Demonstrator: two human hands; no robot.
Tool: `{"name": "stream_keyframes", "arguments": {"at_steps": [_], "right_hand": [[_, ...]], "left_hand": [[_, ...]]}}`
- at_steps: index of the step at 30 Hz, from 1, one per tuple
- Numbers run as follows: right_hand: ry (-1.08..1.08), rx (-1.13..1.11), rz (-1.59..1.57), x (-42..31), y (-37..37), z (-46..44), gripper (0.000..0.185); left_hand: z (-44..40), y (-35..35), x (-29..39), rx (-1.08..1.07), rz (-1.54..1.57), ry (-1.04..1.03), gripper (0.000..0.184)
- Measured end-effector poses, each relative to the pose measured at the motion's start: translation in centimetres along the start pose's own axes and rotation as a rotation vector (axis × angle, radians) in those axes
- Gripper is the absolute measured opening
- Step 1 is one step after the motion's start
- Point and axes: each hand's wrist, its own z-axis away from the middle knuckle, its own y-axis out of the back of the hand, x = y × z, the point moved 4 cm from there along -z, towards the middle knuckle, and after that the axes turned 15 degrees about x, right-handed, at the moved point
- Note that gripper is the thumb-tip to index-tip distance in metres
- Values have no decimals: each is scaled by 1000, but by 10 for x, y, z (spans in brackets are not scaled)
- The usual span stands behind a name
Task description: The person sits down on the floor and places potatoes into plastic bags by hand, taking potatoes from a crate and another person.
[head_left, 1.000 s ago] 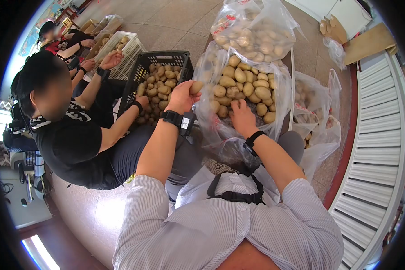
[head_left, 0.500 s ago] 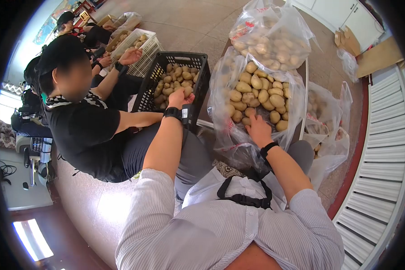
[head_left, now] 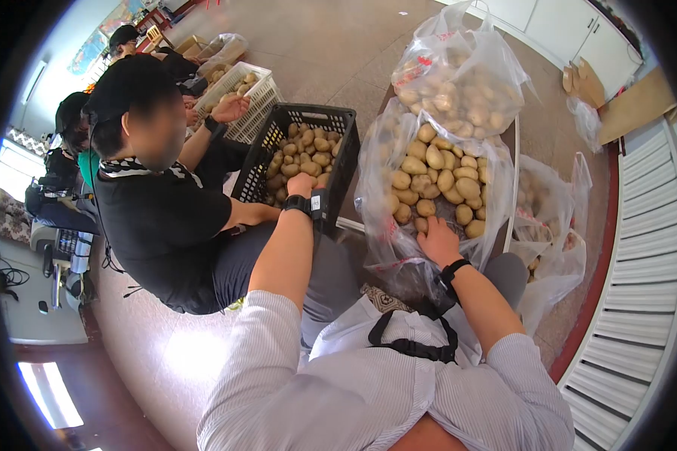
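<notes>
My left hand point(head_left: 304, 185) is over the near end of a black plastic crate point(head_left: 349, 120) filled with potatoes point(head_left: 306, 149). Its fingers point down among them, mostly hidden behind the back of the hand. Inside an opened clear plastic bag point(head_left: 376, 169) lies a heap of potatoes point(head_left: 445, 179). At the heap's near edge my right hand point(head_left: 439, 242) has its fingers curled against a small potato point(head_left: 421, 224). Each wrist wears a black band.
A co-worker point(head_left: 165, 218) in black sits close on my left, a hand point(head_left: 231, 108) raised near a white crate point(head_left: 262, 105). Another potato bag point(head_left: 466, 83) stands behind the opened one. More bags point(head_left: 545, 203) lie right, near a white radiator point(head_left: 632, 255).
My left hand, which held a potato above the crate, has lowered among the potatoes there. My right hand has drawn back toward the near edge of the heap. The whole view has shifted slightly.
</notes>
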Motion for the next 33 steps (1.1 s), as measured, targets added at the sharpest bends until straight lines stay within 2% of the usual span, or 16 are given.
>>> {"name": "stream_keyframes", "arguments": {"at_steps": [1,3,5,7,9,10,15,19,24,27,29,30,33], "right_hand": [[-67,-38,-10,4,2,0,44],[-108,-39,-40,11,0,-1,45],[-165,-39,-91,17,-4,-4,48],[-225,-13,-130,22,-1,-9,51],[-333,-44,-314,26,0,-15,53],[-351,18,-403,27,2,-17,56],[-469,3,-671,27,5,-30,59],[-456,20,-905,0,29,-34,53],[-491,-100,-1086,-34,35,-40,58],[-403,-118,-1147,-56,38,-46,62],[-147,24,-1088,-63,27,-56,65],[-156,-90,-1033,-63,22,-56,65],[-100,10,-999,-74,56,-48,64]], "left_hand": [[10,26,15,-10,24,-38,19],[7,25,15,8,53,53,21],[-2,11,19,-13,70,-40,24],[5,-4,21,-125,1449,1063,28],[13,20,50,-93,1522,989,29],[16,36,64,-49,1593,927,30],[27,64,106,-235,1593,760,29],[34,74,132,-337,1579,669,31],[46,80,169,-485,1498,549,39],[54,85,184,-557,1419,493,40],[62,90,195,-739,1430,444,37],[64,87,198,-807,1469,454,35],[66,86,202,-857,1500,374,31]]}}
